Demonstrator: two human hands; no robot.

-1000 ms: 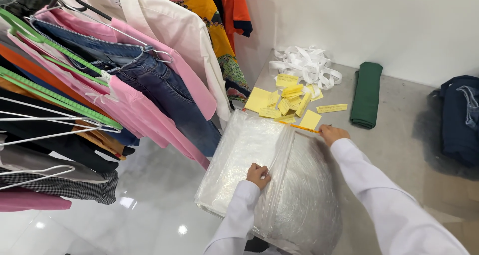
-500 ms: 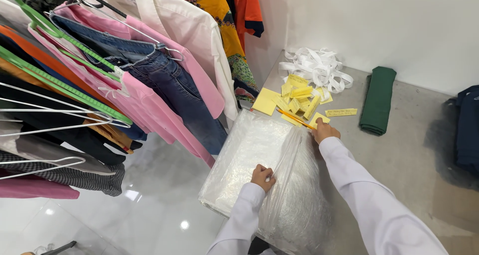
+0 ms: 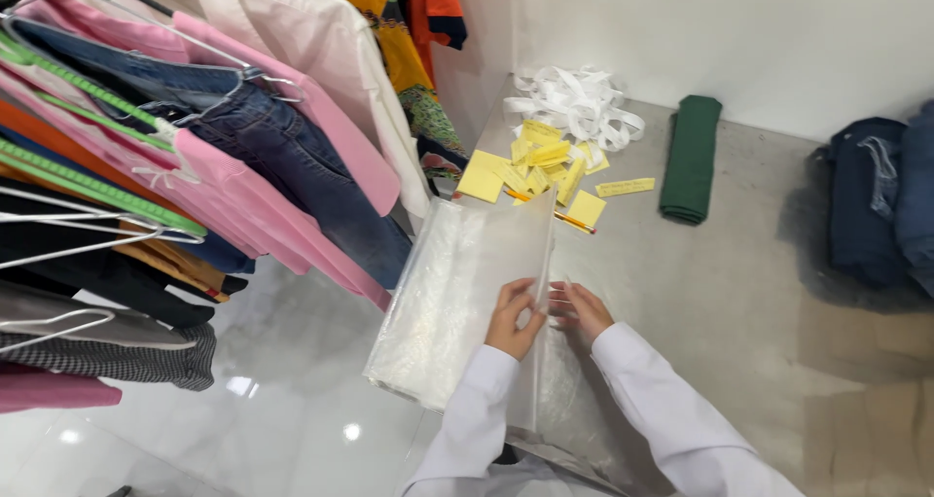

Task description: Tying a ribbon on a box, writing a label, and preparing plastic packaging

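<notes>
Two hands in white sleeves work at a stack of clear plastic bags [image 3: 448,293] lying on the grey tabletop [image 3: 720,293], seen from the head camera. One clear bag [image 3: 516,254] is lifted off the stack and stands up on edge, its top reaching toward the far side of the stack. The left hand [image 3: 514,317] pinches the near edge of that lifted bag, fingers closed on the film. The right hand [image 3: 581,310] sits just beside it on the other side of the sheet, fingers half curled and touching the plastic; whether it truly grips cannot be told.

Beyond the stack, at its far end, lies a scatter of yellow paper slips [image 3: 537,161] with an orange pencil [image 3: 569,220] among them. Past the slips is a loose heap of white fabric strips [image 3: 579,103] near the white wall [image 3: 700,30]. To the right of the slips, well apart from the stack, a folded green cloth [image 3: 691,159] lies lengthwise. Farther right of the stack sit dark blue jeans [image 3: 876,200].

Left of the stack hangs a rack of clothes [image 3: 214,157] on hangers: pink tops, blue denim, a cream garment, and orange and patterned pieces. Below it shows a glossy white floor [image 3: 243,419].
</notes>
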